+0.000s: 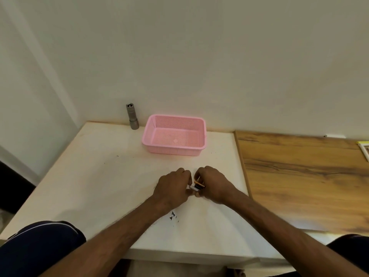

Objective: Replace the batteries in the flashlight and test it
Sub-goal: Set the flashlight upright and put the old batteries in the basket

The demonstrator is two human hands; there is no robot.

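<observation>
White table (99,176) lies bare around both hands (173,185) gripping batteries (197,185).

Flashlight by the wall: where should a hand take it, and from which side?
Grip the flashlight around its narrower mid-body, coming from the front or its left. It stands upright on its wider head, close to the wall, with the pink basket to its right, so those sides are less open. Both hands are busy with batteries.
</observation>
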